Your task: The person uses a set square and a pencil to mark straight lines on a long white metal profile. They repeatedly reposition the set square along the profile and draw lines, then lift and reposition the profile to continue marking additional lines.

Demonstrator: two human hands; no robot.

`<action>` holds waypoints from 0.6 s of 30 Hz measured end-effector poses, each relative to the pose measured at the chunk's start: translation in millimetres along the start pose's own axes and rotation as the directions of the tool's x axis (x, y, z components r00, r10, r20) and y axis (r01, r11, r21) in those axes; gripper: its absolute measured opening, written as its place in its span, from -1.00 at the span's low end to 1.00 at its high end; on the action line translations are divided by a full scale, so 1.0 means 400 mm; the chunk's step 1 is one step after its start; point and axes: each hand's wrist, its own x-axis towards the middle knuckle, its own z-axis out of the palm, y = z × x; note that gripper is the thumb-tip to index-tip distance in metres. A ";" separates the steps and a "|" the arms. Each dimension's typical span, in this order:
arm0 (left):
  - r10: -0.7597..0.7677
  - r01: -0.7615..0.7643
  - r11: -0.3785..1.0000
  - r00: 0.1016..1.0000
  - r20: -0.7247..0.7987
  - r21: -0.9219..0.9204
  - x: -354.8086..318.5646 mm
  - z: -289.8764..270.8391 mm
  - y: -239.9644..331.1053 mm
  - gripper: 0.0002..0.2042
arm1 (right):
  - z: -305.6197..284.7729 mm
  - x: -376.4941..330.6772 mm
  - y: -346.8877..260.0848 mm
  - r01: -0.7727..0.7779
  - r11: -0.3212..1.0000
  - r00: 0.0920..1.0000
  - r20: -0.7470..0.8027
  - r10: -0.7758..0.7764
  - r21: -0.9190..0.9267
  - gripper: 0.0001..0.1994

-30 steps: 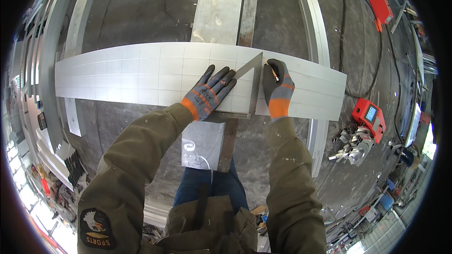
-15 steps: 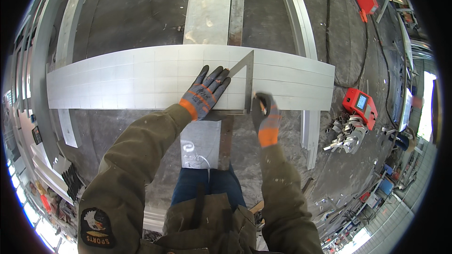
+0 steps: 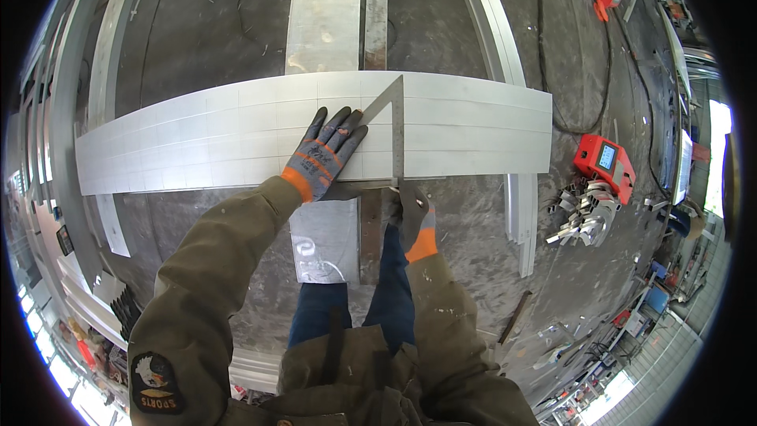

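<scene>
- I'm in a metal workshop: a grey concrete floor (image 3: 197,24), stained, with black cables (image 3: 568,71) trailing at one o'clock.
- Long aluminium profiles (image 3: 493,16) lie at twelve and nine o'clock.
- A red machine (image 3: 605,164) sits at three o'clock beside cut profile offcuts (image 3: 582,217).
- My work gloves press a steel square (image 3: 390,122) onto a ruled metal sheet (image 3: 197,142).

One long metal sheet (image 3: 236,138), one metal square (image 3: 390,122), two gloved hands (image 3: 323,158), one red machine (image 3: 603,164)
</scene>
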 end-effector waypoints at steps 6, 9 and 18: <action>-0.041 0.042 0.995 0.999 0.018 -0.091 0.024 -0.005 0.050 0.03 | -0.015 0.009 -0.027 0.005 0.981 1.000 -0.008 -0.003 0.194 -0.78; -0.010 0.010 0.999 1.000 -0.001 0.047 0.077 -0.003 0.094 0.09 | -0.075 0.016 -0.068 -0.011 0.979 1.000 -0.014 0.014 0.205 -0.78; -0.045 0.052 0.988 0.998 0.049 -0.147 0.110 -0.009 0.104 0.16 | -0.110 0.032 -0.083 -0.029 0.985 1.000 -0.007 0.030 0.171 -0.78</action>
